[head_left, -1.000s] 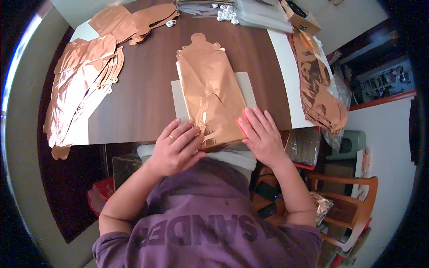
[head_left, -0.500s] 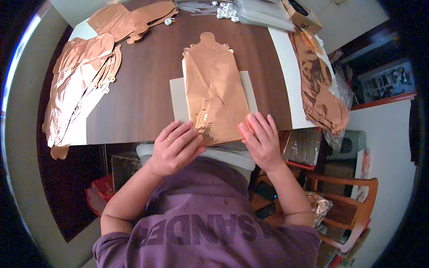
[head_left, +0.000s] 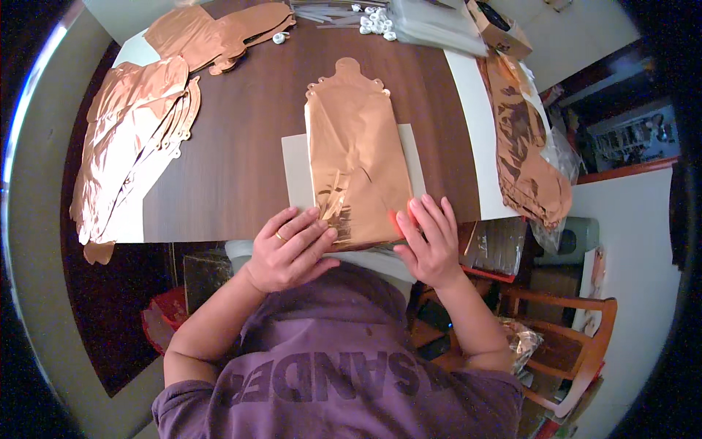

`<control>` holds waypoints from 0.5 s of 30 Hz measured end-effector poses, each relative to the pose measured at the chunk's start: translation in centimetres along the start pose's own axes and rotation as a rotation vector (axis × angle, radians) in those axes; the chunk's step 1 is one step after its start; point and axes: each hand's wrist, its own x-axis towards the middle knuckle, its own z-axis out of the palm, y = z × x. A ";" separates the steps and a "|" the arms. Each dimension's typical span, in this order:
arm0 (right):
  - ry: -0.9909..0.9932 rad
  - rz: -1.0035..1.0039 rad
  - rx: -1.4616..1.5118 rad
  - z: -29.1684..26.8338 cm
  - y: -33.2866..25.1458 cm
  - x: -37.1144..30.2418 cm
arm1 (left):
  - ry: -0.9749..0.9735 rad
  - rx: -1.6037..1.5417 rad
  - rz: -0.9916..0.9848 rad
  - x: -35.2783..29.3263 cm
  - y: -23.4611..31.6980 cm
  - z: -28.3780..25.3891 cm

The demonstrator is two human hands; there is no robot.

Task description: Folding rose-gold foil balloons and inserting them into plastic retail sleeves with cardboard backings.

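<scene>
The left hand (head_left: pixel 290 251), loosely bent, and the right hand (head_left: pixel 431 247), straighter over an orange piece (head_left: pixel 395 223), are at the foil's (head_left: pixel 358 154) near corners; whether either grips, I cannot tell. The foil lies across a pale board (head_left: pixel 298 172) on the surface (head_left: pixel 227 161), white rolls (head_left: pixel 377 26) beyond.
</scene>
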 end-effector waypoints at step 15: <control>0.100 -0.098 -0.179 1.4 0.9 -0.3 | 0.010 0.053 0.032 -0.3 -0.2 0.4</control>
